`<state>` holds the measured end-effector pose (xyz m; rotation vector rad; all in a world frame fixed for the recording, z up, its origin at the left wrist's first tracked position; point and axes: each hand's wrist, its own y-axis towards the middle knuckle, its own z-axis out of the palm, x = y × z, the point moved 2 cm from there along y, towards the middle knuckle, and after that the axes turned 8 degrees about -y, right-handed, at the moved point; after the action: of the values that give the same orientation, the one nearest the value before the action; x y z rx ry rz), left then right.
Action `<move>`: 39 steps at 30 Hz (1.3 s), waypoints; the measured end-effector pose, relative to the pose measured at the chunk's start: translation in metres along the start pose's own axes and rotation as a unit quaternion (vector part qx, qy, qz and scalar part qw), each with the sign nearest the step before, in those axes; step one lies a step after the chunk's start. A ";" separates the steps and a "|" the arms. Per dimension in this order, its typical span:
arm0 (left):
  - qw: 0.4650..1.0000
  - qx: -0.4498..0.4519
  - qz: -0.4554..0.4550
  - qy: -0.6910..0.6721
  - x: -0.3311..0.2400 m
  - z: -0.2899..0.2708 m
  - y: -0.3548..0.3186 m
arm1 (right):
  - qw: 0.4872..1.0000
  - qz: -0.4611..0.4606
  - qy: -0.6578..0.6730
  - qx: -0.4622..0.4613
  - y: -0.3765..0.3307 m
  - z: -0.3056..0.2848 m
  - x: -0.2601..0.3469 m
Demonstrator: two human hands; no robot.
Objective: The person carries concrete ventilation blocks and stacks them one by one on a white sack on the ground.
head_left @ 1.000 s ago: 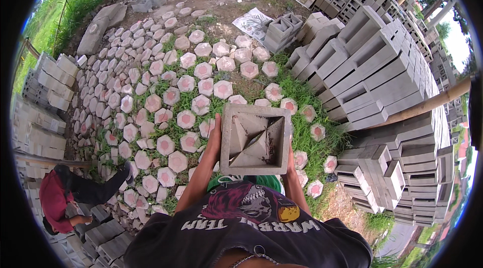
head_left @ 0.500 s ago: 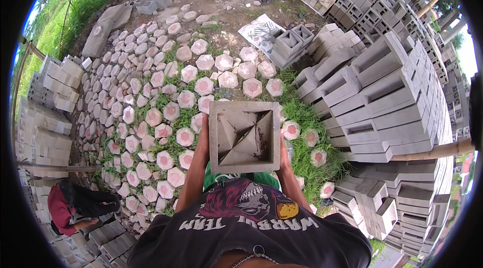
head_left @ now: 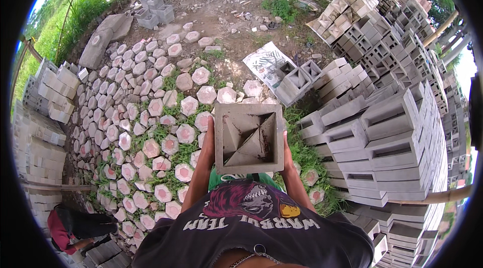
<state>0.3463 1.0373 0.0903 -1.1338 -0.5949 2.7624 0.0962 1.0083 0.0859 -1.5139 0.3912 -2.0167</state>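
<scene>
I carry a square grey concrete block [head_left: 249,138] with a hollow, diagonally ribbed inside, held level in front of my chest. My left hand [head_left: 208,139] grips its left side and my right hand [head_left: 286,152] grips its right side; only the edges of both hands show past the block. Below it lie hexagonal paving stones [head_left: 151,117] with grass between them.
Tall stacks of grey concrete blocks [head_left: 387,132] rise on the right and further stacks [head_left: 45,117] line the left. A few loose blocks [head_left: 297,79] and a printed sheet [head_left: 266,61] lie ahead. A crouching person in red [head_left: 65,225] is at the lower left.
I have moved forward and turned a little right while carrying the block; the block stacks on the right now sit closer and the crouching person has slid toward the lower left.
</scene>
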 end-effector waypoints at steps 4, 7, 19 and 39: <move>1.000 0.003 0.002 -0.006 -0.030 0.001 0.055 | 0.999 0.014 -0.007 -0.033 0.045 0.018 0.037; 1.000 -0.004 0.004 -0.005 -0.047 0.001 0.095 | 1.000 0.006 -0.016 -0.025 0.078 0.028 0.063; 0.999 0.030 -0.028 0.010 -0.118 0.050 0.314 | 0.996 -0.009 0.075 0.057 0.275 0.035 0.178; 0.996 -0.007 0.034 -0.081 -0.229 0.068 0.600 | 0.987 0.039 -0.019 0.156 0.529 0.071 0.386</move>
<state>0.4983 0.4110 0.0512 -0.9540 -0.6028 2.9331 0.2353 0.3645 0.1146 -1.3194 0.1089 -1.8842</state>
